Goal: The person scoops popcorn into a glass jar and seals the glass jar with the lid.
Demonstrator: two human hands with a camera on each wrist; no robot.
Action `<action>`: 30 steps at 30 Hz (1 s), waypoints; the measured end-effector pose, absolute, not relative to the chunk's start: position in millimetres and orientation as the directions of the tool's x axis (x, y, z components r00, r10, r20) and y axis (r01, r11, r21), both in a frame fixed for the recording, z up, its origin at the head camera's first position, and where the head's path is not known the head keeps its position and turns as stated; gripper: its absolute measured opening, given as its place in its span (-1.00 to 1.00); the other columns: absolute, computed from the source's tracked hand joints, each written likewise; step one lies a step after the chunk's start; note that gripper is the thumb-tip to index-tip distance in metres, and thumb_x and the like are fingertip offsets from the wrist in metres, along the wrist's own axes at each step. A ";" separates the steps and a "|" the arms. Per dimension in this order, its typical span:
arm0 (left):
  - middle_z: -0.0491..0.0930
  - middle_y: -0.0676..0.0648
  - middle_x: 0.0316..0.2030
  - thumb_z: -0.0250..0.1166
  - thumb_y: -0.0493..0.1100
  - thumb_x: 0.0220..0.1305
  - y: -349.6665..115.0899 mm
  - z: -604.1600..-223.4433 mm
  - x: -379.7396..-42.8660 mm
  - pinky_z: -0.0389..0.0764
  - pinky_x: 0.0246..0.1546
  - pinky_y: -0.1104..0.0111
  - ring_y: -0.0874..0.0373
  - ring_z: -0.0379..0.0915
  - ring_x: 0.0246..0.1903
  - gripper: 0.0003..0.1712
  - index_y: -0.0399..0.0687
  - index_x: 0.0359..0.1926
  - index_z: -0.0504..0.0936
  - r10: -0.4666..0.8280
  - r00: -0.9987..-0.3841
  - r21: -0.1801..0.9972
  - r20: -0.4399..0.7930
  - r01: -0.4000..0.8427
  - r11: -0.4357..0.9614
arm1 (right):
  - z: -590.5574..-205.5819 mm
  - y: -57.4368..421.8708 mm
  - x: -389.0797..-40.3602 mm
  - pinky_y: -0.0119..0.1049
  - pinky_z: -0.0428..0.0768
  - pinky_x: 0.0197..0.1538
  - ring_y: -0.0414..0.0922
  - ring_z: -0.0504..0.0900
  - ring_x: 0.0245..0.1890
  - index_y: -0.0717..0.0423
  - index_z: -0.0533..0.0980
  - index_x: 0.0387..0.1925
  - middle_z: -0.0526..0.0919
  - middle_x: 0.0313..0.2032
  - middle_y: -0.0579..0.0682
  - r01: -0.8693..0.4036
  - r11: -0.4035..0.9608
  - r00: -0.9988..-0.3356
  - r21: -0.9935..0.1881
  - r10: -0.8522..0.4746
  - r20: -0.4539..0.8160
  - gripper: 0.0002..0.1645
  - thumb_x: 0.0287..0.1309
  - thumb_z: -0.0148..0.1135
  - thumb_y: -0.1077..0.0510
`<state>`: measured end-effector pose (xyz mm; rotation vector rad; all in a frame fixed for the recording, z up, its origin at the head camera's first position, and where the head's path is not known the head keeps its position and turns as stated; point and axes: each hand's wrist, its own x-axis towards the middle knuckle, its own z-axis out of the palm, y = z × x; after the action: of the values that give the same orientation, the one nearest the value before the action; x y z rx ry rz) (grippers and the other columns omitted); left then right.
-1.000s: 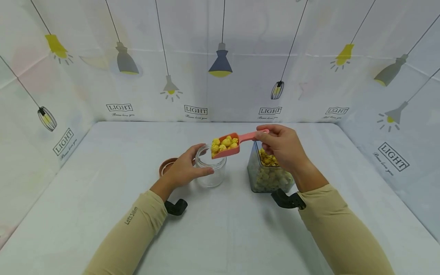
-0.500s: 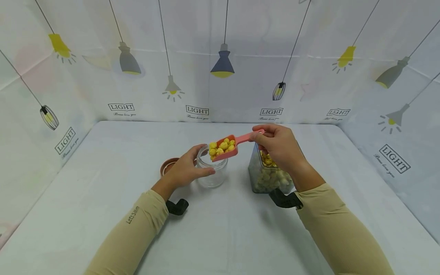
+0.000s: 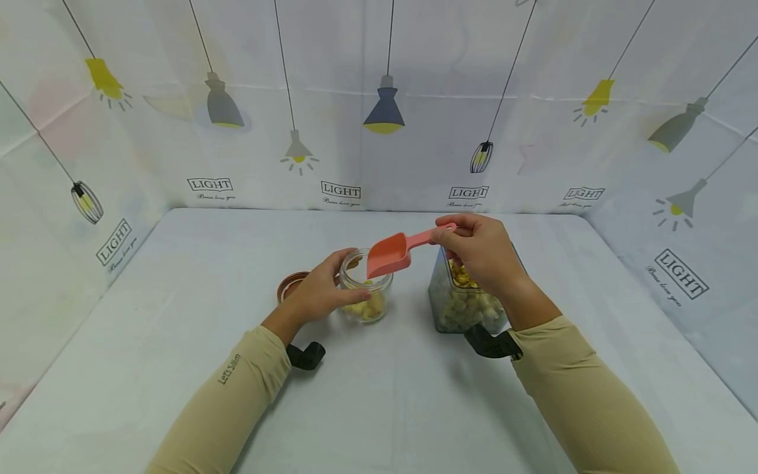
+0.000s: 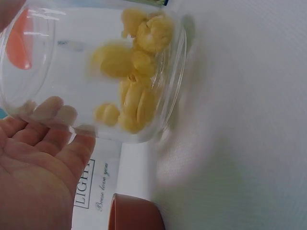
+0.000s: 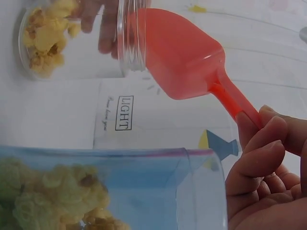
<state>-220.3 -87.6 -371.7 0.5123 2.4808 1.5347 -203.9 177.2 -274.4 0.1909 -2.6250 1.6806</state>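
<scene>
My left hand [image 3: 320, 289] holds the clear glass jar [image 3: 382, 285] from its left, with the thumb on the near side and the fingers round the far side. Yellow popcorn [image 4: 136, 98] lies at the jar's bottom; one blurred piece appears to be falling in the left wrist view. Between thumb and fingers, my right hand [image 3: 482, 250] pinches the handle of a coral-pink scoop [image 3: 387, 255]. The scoop tilts down to the left with its lip at the jar's mouth, and its bowl looks bare. Below the right hand stands a square clear container [image 5: 201, 196] of popcorn [image 3: 468, 309].
A brown round lid [image 3: 288, 286] lies on the table behind the left wrist, partly hidden. The white tabletop [image 3: 379, 408] reaches back to a cloth wall [image 3: 414, 164] printed with lamps.
Popcorn has slid from the scoop into the jar, which was bare before. My right hand has shifted slightly left and tipped the scoop lower. My left hand keeps its hold on the jar.
</scene>
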 end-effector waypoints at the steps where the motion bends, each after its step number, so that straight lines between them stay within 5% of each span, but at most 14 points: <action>1: 0.25 0.17 0.13 0.40 0.23 -0.20 -87.7 -371.7 -220.4 0.29 0.09 0.16 0.08 0.16 0.17 0.00 0.21 0.28 0.15 0.375 -0.927 0.888 0.025 0.193 0.417 | -274.2 177.2 -203.8 -0.37 0.34 -0.64 -0.05 0.40 -0.52 -0.03 0.51 -0.12 0.51 -0.43 0.13 -0.111 0.410 -0.992 -0.905 -0.092 0.080 -0.52 -0.03 0.24 -0.20; 12: 0.25 0.13 0.16 0.40 0.25 -0.21 -88.6 -370.0 -220.1 0.26 0.10 0.11 0.13 0.13 0.17 -0.02 0.25 0.26 0.16 0.387 -0.922 0.884 0.022 0.198 0.423 | -272.8 180.7 -202.2 -0.41 0.33 -0.63 -0.10 0.37 -0.56 0.05 0.51 -0.09 0.50 -0.41 0.22 -0.118 0.380 -0.992 -0.917 -0.093 0.089 -0.51 0.00 0.23 -0.15; 22: 0.18 0.16 0.19 0.41 0.25 -0.22 -88.4 -366.4 -220.0 0.26 0.11 0.18 0.04 0.13 0.19 0.05 0.16 0.30 0.10 0.392 -0.920 0.897 0.016 0.187 0.401 | -265.2 203.1 -193.5 -0.37 0.42 -0.54 -0.13 0.37 -0.55 0.12 0.50 -0.06 0.48 -0.51 0.04 -0.137 0.327 -0.991 -0.935 -0.051 0.127 -0.46 -0.02 0.26 -0.12; 30: 0.17 0.23 0.21 0.40 0.17 -0.15 -83.5 -345.7 -219.0 0.16 0.17 0.35 0.39 0.03 0.19 0.00 0.08 0.29 0.12 0.362 -0.915 0.877 0.177 0.314 0.363 | -258.5 234.6 -183.1 -0.45 0.44 -0.53 -0.16 0.37 -0.56 0.30 0.44 -0.05 0.63 -0.41 -0.02 -0.194 0.251 -0.979 -0.948 0.008 0.202 -0.48 0.04 0.24 0.01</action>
<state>-219.0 -83.5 -345.7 0.6339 2.5558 1.6280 -183.1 234.6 -258.5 0.1765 -2.3491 1.8190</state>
